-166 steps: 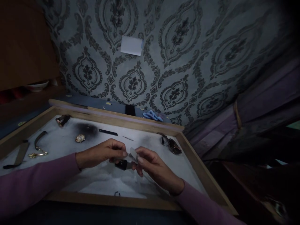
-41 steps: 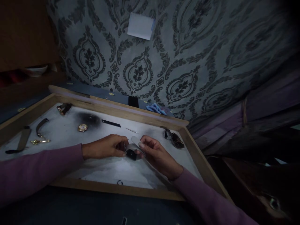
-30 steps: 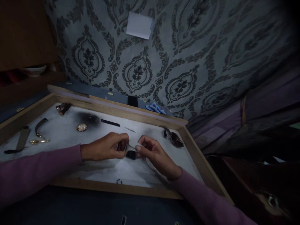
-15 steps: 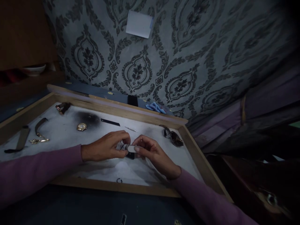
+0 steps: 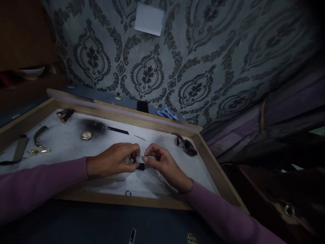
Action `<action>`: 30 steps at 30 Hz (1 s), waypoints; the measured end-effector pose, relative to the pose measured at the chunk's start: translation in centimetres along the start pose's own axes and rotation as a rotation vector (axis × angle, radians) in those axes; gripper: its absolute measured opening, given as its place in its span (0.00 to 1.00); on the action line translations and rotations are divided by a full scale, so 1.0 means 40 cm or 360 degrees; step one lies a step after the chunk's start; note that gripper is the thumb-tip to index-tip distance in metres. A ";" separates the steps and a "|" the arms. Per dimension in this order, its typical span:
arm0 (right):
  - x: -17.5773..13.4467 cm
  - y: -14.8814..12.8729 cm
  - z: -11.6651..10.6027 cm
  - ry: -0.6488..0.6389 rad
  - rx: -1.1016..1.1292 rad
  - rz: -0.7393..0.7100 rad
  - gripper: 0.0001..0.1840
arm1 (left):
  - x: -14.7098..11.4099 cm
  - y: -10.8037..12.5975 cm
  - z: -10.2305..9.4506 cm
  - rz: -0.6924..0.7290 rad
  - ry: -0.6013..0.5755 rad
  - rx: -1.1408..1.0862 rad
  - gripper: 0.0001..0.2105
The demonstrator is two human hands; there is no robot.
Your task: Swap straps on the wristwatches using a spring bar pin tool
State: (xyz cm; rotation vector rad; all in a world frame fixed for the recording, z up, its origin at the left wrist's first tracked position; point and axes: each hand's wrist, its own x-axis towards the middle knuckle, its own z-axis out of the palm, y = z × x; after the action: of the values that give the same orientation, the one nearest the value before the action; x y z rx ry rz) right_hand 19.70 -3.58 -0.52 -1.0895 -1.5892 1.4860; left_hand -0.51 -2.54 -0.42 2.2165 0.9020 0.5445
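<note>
My left hand pinches a small pale piece with a black part between thumb and fingers, above the middle of the white-floored tray. Its exact kind cannot be made out, as the fingers cover much of it. From the other side, my right hand has thumb and index finger closed at the pale edge of the same piece. Beyond the hands lie a thin pointed metal tool and a flat black blade-like strip. A gold watch without a strap rests to the left.
The wooden tray has raised sides. Toward its left are a strap, a gold-buckled strap and a dark watch. Another dark watch lies at right. A small black ring sits near the front; a blue cloth is behind.
My right hand's fingers have shifted, and the pale oval surface seen before is now mostly covered or turned edge-on. The left hand keeps its pinch. The view has shifted slightly.
</note>
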 end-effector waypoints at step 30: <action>-0.015 0.011 -0.018 -0.0030 0.0182 -0.0097 0.24 | 0.021 -0.006 0.005 -0.0203 0.0115 -0.0839 0.12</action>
State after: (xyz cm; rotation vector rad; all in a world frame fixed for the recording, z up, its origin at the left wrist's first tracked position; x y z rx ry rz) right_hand 20.63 -3.83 -0.85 -0.9576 -1.5173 1.5309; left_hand 0.05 -1.90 -0.60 1.6636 0.8167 0.7117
